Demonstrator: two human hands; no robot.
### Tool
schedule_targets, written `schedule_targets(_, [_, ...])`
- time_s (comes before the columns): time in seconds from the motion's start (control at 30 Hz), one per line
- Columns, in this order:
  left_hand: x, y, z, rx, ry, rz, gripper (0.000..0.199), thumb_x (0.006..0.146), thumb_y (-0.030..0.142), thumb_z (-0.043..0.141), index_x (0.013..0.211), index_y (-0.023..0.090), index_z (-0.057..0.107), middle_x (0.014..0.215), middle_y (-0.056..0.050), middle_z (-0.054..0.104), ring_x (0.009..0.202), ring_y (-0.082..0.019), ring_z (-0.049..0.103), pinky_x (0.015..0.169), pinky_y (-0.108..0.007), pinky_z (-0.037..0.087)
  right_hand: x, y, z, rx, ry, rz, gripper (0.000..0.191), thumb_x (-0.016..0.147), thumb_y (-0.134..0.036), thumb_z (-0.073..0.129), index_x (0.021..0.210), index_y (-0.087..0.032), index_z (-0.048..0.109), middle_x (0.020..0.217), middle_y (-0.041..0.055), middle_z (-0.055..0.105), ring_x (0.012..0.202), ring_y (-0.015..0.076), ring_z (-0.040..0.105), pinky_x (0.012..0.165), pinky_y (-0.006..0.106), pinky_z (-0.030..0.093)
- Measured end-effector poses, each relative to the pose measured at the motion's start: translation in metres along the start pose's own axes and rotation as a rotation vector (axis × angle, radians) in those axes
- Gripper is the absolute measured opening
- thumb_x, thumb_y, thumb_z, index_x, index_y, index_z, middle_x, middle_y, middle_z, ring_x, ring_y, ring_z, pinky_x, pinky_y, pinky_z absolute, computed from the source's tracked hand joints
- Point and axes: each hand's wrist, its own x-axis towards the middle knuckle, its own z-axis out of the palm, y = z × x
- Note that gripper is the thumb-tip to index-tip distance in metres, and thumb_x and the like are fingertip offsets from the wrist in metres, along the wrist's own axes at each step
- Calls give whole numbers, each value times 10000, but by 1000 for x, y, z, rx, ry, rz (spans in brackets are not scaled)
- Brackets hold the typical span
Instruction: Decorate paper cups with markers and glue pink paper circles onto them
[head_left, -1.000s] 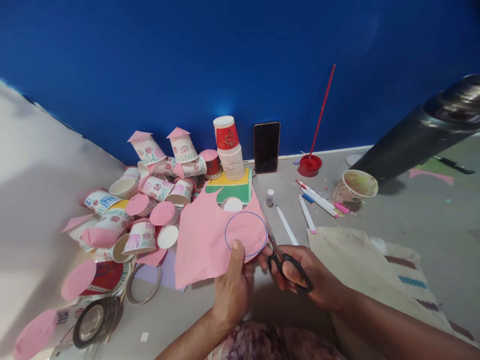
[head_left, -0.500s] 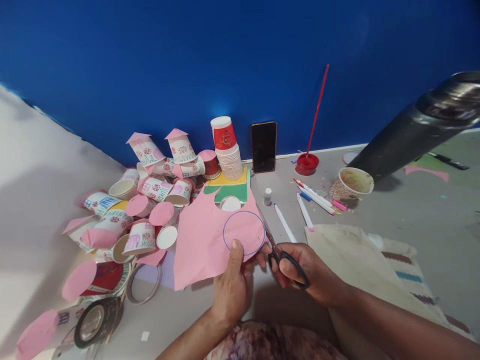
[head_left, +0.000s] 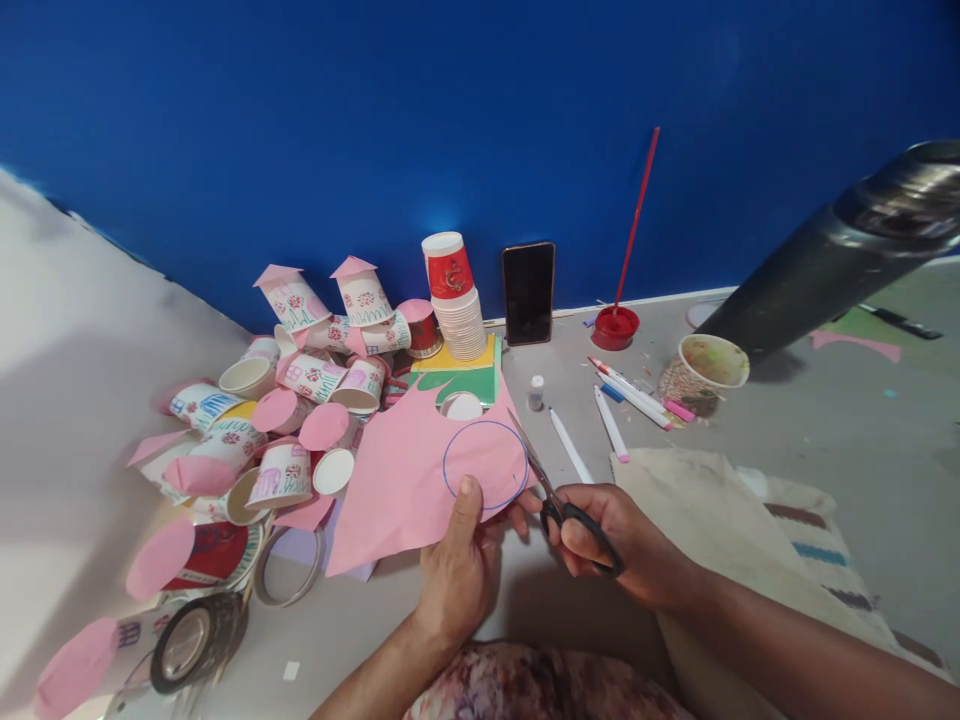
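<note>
A sheet of pink paper (head_left: 397, 480) with a blue circle drawn on it is pinched in my left hand (head_left: 461, 560). My left thumb lies on top, at the circle's lower left edge, and some fingers are hidden beneath the sheet. My right hand (head_left: 607, 540) grips the black handles of a pair of scissors (head_left: 553, 498). Their blades point up and away, lying along the paper's right edge close to the circle. Curved pieces are gone from the sheet's far edge, where a white round cup base (head_left: 460, 405) and a green sheet (head_left: 476, 387) show through.
At left lie several decorated paper cups (head_left: 281, 475), with tape rolls (head_left: 184, 645) nearer me. A cup stack (head_left: 459, 320) and a phone (head_left: 529, 293) stand by the blue wall. Markers (head_left: 570, 445), a patterned cup (head_left: 701, 375), a dark flask (head_left: 817, 260) and a cloth (head_left: 690, 500) lie rightward.
The pink paper has turned and shifted slightly left with my left hand, its lower left corner swinging outward. The scissors have moved very slightly right.
</note>
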Motion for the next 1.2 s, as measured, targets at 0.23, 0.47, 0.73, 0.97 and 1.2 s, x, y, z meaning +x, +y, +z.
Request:
schedule_targets(0.23, [2,-1,-3,-128,-2,90,448,957,533,602,936,118,769,831,-112,760,686,-196,623,684,-318,483,-1,1,-2,-23,20,56,729,607,-871,766,698,-167,599,554,-10,579,498,88,424,499,239,263])
schedule_targets(0.47, [0,-1,-9,-62,-1,76,452,967,535,581,930,127,771,875,-127,773,753,-226,661,735,-337,500,-2,-2,-2,-40,16,67,744,596,-885,759,700,-164,607,561,-2,589,505,96,441,507,240,269])
schedule_targets(0.73, [1,0,-10,-101,-13,54,494,935,573,622,923,107,785,875,-136,770,702,-204,626,713,-331,505,-2,-1,-1,-27,13,83,741,580,-876,776,694,-165,603,539,-9,579,488,89,426,497,237,254])
schedule_targets(0.97, [2,1,-10,-174,97,44,460,784,581,777,820,123,757,757,-106,744,647,-201,636,632,-325,519,-4,1,-3,-16,-10,75,729,597,-866,778,699,-164,609,534,-13,579,484,86,418,495,234,246])
schedule_targets(1.2, [4,5,-12,-163,139,51,397,753,547,780,697,156,743,637,-92,703,591,-207,617,588,-333,511,-5,-1,0,-34,-29,83,747,576,-884,771,689,-166,599,525,-14,571,486,87,416,497,232,252])
